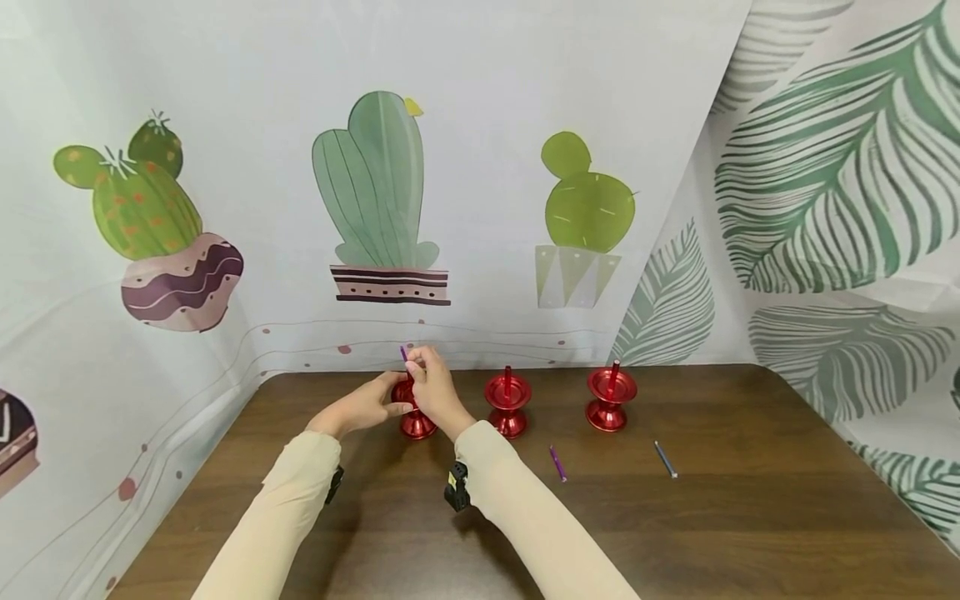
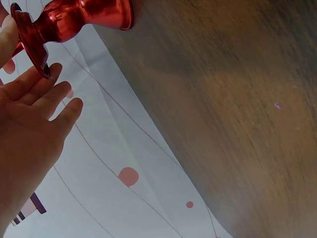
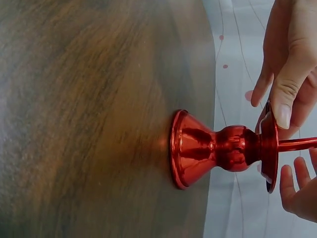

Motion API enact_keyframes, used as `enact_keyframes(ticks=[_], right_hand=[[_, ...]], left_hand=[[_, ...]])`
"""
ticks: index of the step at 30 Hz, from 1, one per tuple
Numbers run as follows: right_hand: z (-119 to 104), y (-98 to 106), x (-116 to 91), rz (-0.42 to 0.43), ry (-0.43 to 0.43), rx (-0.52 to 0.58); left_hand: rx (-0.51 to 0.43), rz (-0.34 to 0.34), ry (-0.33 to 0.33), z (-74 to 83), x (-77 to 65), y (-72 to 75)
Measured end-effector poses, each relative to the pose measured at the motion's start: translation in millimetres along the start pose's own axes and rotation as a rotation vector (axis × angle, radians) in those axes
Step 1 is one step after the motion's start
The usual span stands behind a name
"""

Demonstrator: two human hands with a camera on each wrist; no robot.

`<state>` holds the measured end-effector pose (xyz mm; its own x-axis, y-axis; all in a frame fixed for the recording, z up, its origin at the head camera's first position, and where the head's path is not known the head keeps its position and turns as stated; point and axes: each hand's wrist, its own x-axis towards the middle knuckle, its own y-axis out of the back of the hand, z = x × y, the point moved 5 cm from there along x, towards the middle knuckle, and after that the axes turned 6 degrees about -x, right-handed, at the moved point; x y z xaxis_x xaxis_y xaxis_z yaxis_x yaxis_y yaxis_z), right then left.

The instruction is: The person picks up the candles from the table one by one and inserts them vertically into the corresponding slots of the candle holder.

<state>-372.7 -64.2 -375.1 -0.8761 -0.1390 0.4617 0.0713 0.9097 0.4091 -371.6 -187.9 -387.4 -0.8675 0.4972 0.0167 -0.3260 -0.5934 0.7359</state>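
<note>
The leftmost red metal candle holder stands upright near the table's back edge. My left hand holds its dish by the rim, with the thumb on the near side. In the right wrist view, that thumb lies on the dish beside the upright red tube. My right hand pinches a slim purple candle above the dish. The candle's lower end is hidden behind the fingers, so I cannot tell whether it touches the tube. In the left wrist view, the holder's stem is unobstructed.
Two more red candle holders, one in the middle and one at right, stand along the back. A purple candle and a blue candle lie on the brown table. A cactus-print cloth hangs behind.
</note>
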Motion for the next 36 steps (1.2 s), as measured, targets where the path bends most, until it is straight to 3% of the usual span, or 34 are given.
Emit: enact_keyframes(ticks=[9,18,31,36], right_hand=[[5,-4,-1,-0.01,-0.043,-0.037],[0,-1,-2,-0.02,0.007,-0.149],[-8,18,-14,-0.239,0.032,-0.288],[-18,32,-19,-0.303,0.06,-0.306]], left_hand=[[0.017,0.013,-0.023,-2.4,0.7,0.0],[0.001,0.018,-0.032,-0.3,0.2,-0.3],[-0.083,-0.007,-0.02,-3.0,-6.0,-4.5],[-0.023,0.104,-0.034,-4.4,-10.0,-2.3]])
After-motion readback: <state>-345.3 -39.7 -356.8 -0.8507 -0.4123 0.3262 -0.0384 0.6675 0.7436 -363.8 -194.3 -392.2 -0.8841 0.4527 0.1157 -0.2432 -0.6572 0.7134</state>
